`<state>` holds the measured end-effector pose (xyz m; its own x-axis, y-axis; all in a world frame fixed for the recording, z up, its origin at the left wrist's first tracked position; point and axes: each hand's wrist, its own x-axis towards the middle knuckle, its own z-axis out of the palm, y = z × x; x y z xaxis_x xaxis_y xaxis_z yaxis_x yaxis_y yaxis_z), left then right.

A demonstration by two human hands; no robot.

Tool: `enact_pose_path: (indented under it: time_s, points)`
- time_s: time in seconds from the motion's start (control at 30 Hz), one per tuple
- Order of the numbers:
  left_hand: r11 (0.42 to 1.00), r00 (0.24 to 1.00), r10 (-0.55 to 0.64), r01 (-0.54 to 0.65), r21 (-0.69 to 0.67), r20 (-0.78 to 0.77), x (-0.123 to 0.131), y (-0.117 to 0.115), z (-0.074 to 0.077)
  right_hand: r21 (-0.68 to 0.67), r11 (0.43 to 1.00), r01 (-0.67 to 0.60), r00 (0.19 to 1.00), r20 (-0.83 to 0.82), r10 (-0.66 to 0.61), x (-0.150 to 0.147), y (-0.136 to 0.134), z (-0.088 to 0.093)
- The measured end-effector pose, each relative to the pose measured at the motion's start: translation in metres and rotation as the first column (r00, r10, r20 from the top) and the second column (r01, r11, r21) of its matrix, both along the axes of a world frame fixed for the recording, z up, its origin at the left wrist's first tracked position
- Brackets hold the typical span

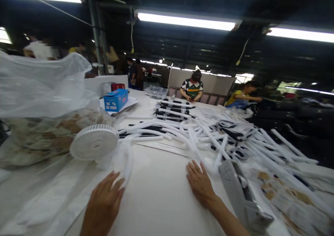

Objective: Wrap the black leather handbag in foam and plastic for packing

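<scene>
My left hand [104, 203] lies flat on the white table [156, 194], fingers stretched out, its fingertips touching a white padded strip [127, 159]. My right hand [199, 182] also rests flat and open on the table. Its fingertips reach the near edge of a heap of white padded strips [198, 138] mixed with black-and-white pieces. Neither hand holds anything.
A small white fan [94, 142] and a large clear plastic bag of brownish items [44, 107] stand at the left. A blue box [116, 99] sits behind. A grey tool [242, 194] lies right of my right hand. Two people work at the far end.
</scene>
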<state>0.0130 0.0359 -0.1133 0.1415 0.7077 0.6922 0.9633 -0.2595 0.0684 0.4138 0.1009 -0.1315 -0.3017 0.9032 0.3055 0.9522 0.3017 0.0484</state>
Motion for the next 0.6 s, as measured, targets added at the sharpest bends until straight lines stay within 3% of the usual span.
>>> enact_pose_path:
  time_s: [0.13, 0.27, 0.33, 0.4, 0.5, 0.6]
  points:
    - [0.994, 0.989, 0.006, -0.022, -0.107, -0.144, 0.027, 0.017, -0.024, 0.182, 0.983, 0.025, 0.984, 0.169, -0.056, 0.042, 0.005, -0.034]
    - [0.985, 0.995, 0.084, -0.091, -0.144, -0.054, 0.024, 0.032, -0.048, 0.248, 0.968, 0.020, 0.978, 0.198, -0.071, 0.075, 0.008, -0.058]
    - [0.989, 0.997, 0.081, -0.079, -0.121, 0.012, 0.020, 0.034, -0.051, 0.247, 0.968, 0.033, 0.987, 0.147, -0.071, 0.080, 0.010, -0.063]
    - [0.991, 0.996, 0.078, -0.073, -0.111, 0.040, 0.021, 0.033, -0.043, 0.228, 0.972, 0.063, 0.994, 0.067, -0.081, 0.075, 0.008, -0.059]
    - [0.978, 0.997, 0.078, -0.077, -0.194, -0.003, 0.027, 0.030, -0.016, 0.155, 0.980, 0.127, 0.987, -0.113, -0.110, 0.061, 0.001, -0.044]
    - [0.954, 1.000, -0.014, 0.006, -0.301, -0.025, 0.034, 0.036, 0.003, 0.121, 0.974, 0.194, 0.965, -0.200, -0.167, 0.048, -0.003, -0.030]
